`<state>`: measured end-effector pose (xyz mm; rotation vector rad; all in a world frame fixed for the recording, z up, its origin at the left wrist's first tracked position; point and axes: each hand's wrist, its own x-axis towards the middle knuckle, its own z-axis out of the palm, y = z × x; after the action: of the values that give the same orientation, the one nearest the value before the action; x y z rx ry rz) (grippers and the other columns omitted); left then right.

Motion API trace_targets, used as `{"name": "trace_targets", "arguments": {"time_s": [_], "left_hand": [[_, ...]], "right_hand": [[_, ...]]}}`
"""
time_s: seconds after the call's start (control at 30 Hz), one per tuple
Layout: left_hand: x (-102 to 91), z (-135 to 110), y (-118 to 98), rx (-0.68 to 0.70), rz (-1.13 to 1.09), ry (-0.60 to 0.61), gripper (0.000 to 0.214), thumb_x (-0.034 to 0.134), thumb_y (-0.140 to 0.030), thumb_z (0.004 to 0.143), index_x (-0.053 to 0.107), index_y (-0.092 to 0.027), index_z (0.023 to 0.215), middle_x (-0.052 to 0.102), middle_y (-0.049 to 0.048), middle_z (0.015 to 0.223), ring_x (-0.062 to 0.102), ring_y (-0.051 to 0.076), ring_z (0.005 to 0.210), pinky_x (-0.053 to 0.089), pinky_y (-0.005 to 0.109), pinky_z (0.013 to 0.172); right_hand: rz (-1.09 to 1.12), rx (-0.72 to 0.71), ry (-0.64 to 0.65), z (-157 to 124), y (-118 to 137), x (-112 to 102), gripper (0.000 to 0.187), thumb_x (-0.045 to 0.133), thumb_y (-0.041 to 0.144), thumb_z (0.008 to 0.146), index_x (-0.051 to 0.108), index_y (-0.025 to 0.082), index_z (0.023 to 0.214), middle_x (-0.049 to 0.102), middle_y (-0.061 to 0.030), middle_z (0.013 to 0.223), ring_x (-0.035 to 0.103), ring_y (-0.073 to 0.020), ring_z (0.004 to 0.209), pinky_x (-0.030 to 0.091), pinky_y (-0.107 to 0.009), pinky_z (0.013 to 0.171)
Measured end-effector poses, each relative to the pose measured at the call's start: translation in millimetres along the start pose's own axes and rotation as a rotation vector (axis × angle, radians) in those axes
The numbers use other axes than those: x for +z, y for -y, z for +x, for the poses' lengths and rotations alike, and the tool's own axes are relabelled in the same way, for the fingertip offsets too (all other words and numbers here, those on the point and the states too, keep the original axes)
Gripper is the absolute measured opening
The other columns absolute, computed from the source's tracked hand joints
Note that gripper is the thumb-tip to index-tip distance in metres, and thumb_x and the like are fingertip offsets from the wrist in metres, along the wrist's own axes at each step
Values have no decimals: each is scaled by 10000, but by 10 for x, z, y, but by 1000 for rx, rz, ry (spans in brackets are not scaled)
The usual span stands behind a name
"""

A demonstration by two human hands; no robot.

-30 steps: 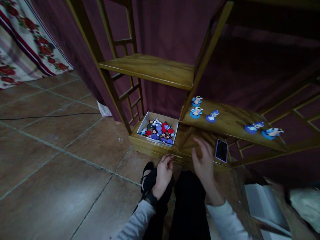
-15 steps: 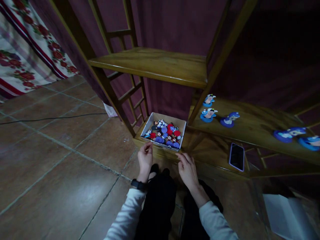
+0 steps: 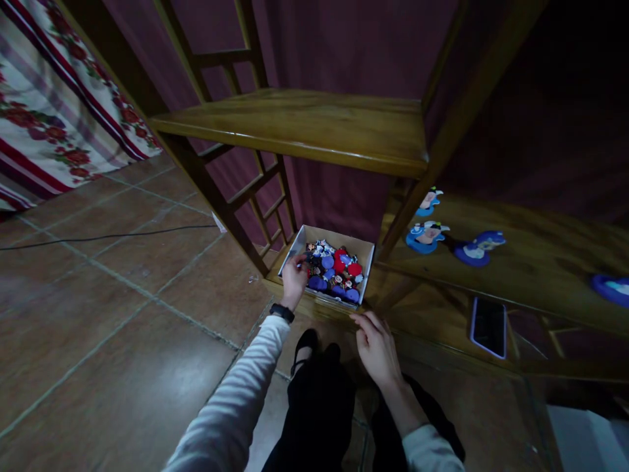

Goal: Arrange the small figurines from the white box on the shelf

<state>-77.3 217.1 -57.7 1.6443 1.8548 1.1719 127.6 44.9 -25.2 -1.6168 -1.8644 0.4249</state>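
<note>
A small open cardboard box (image 3: pixel 362 248) full of little blue, red and dark figure pieces sits on the lowest board of a wooden shelf. My left hand (image 3: pixel 295 279) reaches into the box's near left corner, fingers curled on the pieces or the rim; I cannot tell whether it holds one. My right hand (image 3: pixel 377 347) hovers just below the shelf's front edge, fingers loosely bent, nothing visible in them. Three blue figure pieces (image 3: pixel 425 236) lie on the middle board to the right.
A phone (image 3: pixel 488 318) with a purple case lies on the lower board at right. The upper shelf board (image 3: pixel 299 124) overhangs the box. A black cable (image 3: pixel 98 236) crosses the tiled floor at left. A floral cloth (image 3: pixel 49 118) hangs far left. My dark-trousered legs are below.
My left hand has moved forward from the shelf's edge into the box. My right hand drifted left and stays low. The view has moved closer to the shelf.
</note>
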Motion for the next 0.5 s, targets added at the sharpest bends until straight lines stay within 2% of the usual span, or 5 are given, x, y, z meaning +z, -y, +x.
{"name": "trace_targets", "arguments": {"time_s": [0.17,0.27,0.37,0.5], "left_hand": [[248,232,-34,100,158,64,304,487,-129,761,629,-142,1029,632,113,1069,586,211,978,439,323,883],[327,288,-15,152,251,151,324,517,-123,745,621,-139,1050,628,127,1073,580,221,986,431,322,891],[319,254,9,153,326,252,286,542,-136,739,643,-154,1005,646,120,1017,602,216,917,447,302,849],[205,85,-10,140,395,241,206,532,-172,763,665,-176,921,624,105,1043,615,190,857,461,268,802]], "right_hand": [[55,12,42,36,23,86,429,396,57,755,592,265,1074,607,-36,1026,573,-202,923,467,-345,841],[61,22,53,50,19,108,418,397,56,757,594,260,1064,609,-34,1033,578,-198,922,469,-338,844],[73,24,32,71,15,113,422,404,52,749,598,262,1060,613,-33,1034,580,-198,941,468,-335,855],[91,27,14,88,27,124,431,410,47,741,602,264,1060,613,-31,1048,587,-191,941,477,-327,846]]}}
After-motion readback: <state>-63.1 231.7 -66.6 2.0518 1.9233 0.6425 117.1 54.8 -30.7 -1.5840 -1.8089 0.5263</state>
